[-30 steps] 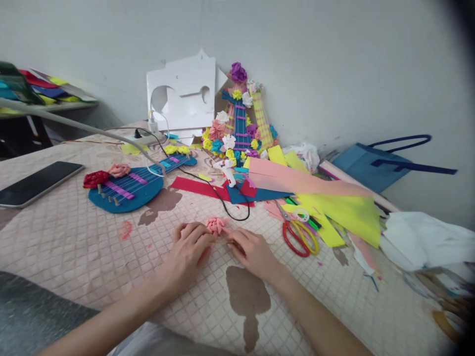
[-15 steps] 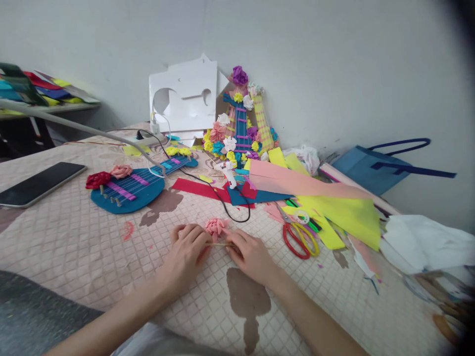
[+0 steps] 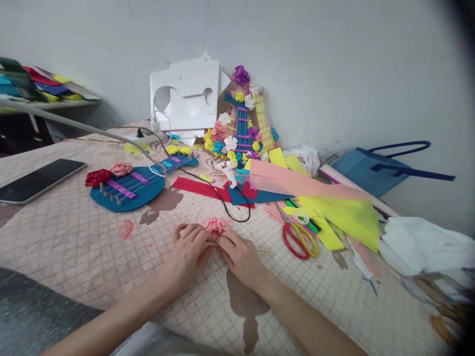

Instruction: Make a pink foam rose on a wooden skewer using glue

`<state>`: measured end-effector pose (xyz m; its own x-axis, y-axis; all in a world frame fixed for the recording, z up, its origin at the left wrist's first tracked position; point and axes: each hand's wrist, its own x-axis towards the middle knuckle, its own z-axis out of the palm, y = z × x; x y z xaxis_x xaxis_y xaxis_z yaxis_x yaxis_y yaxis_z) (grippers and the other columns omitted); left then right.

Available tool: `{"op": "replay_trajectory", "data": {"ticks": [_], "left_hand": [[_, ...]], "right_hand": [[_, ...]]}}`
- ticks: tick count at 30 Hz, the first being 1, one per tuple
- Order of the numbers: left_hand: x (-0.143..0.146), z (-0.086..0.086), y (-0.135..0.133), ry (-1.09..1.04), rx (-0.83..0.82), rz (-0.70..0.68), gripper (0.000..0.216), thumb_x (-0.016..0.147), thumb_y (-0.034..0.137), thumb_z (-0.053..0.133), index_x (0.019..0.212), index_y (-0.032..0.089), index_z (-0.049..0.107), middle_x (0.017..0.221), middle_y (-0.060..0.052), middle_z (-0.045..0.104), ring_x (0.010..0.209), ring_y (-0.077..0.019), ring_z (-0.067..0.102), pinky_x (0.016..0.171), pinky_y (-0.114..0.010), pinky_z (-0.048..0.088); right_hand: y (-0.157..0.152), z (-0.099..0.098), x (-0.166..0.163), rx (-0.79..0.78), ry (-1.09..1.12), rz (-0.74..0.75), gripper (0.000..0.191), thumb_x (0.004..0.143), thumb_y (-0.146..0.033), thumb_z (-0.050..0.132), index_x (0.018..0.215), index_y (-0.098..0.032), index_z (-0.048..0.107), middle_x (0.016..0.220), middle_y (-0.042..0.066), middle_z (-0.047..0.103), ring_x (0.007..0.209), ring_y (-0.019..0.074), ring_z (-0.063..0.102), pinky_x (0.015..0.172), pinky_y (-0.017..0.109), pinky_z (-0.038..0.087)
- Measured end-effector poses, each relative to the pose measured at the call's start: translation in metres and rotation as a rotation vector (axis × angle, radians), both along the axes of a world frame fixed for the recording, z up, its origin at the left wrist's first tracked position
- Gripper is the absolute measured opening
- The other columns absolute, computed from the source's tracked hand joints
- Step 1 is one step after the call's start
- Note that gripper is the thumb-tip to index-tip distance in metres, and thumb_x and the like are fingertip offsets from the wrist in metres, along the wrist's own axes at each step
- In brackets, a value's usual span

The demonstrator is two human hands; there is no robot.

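Close together over the table, my left hand (image 3: 188, 248) and my right hand (image 3: 241, 257) both have their fingers closed on a thin wooden stick (image 3: 265, 249). One end of the stick sticks out to the right of my right hand. Just beyond my fingertips is a pink crepe-paper flower (image 3: 215, 225), its petals facing away from me. My fingertips touch or nearly touch its base; they hide how flower and stick meet.
Scissors (image 3: 297, 240) with red and yellow handles lie at right, beside yellow paper (image 3: 341, 217) and pink paper. A white glue gun (image 3: 228, 173) with a black cord stands behind. At left are a blue flower-trimmed guitar (image 3: 148, 190) and a phone (image 3: 40, 181).
My right hand has moved left, closing the gap to my left hand. The stick between them is now mostly covered, and its right end shows more clearly.
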<state>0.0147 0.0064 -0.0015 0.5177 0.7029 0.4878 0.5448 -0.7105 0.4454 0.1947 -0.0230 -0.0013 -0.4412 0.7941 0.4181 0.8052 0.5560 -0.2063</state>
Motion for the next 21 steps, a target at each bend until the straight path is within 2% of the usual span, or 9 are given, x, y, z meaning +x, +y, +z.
{"op": "replay_trajectory", "data": {"ticks": [7, 16, 21], "left_hand": [[0.0002, 0.002, 0.0008, 0.047, 0.006, 0.069, 0.006, 0.087, 0.014, 0.052, 0.089, 0.02, 0.054, 0.091, -0.001, 0.061, 0.092, -0.0206, 0.053, 0.089, -0.041, 0.028], [-0.0006, -0.0003, 0.002, 0.039, 0.045, 0.088, 0.01, 0.088, 0.014, 0.053, 0.094, 0.021, 0.055, 0.098, -0.002, 0.061, 0.095, -0.0206, 0.052, 0.088, -0.04, 0.03], [-0.0013, 0.0007, 0.0021, 0.046, 0.013, 0.073, 0.011, 0.086, 0.012, 0.055, 0.092, 0.021, 0.055, 0.096, -0.001, 0.06, 0.094, -0.0204, 0.051, 0.089, -0.041, 0.029]], "right_hand": [[0.0006, 0.0004, -0.0011, 0.003, 0.033, -0.02, 0.017, 0.092, -0.016, 0.045, 0.101, -0.019, 0.059, 0.097, 0.006, 0.06, 0.083, 0.0173, 0.06, 0.067, 0.028, 0.051], [0.0009, 0.0007, -0.0011, 0.005, 0.058, -0.021, 0.026, 0.092, -0.015, 0.043, 0.113, -0.02, 0.058, 0.102, 0.009, 0.062, 0.093, 0.0197, 0.061, 0.076, 0.032, 0.054], [0.0023, -0.0013, -0.0024, 0.028, 0.072, -0.012, 0.021, 0.094, -0.016, 0.04, 0.106, -0.018, 0.057, 0.099, 0.008, 0.064, 0.093, 0.0199, 0.06, 0.077, 0.032, 0.053]]}}
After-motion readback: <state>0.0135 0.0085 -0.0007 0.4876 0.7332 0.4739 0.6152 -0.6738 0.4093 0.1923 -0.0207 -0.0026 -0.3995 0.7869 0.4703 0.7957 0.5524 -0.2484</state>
